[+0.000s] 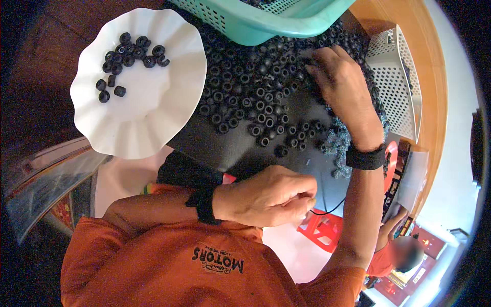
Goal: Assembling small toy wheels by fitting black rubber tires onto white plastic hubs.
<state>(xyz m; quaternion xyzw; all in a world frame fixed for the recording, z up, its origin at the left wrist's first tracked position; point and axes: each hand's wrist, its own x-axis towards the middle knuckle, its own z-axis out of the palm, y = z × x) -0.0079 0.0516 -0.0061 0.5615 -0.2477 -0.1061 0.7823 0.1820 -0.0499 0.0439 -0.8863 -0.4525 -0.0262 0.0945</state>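
Black rubber rings (pixel 255 87) lie heaped on the dark tabletop (pixel 204 143), spreading toward its far edge under a teal basket (pixel 255 20). The right hand (pixel 342 87) rests on the heap, fingers spread and bent into the rings. The left hand (pixel 266 197), at the near edge, pinches a thin black cord (pixel 330 207). A white fluted dish (pixel 138 82) overhangs the left edge.
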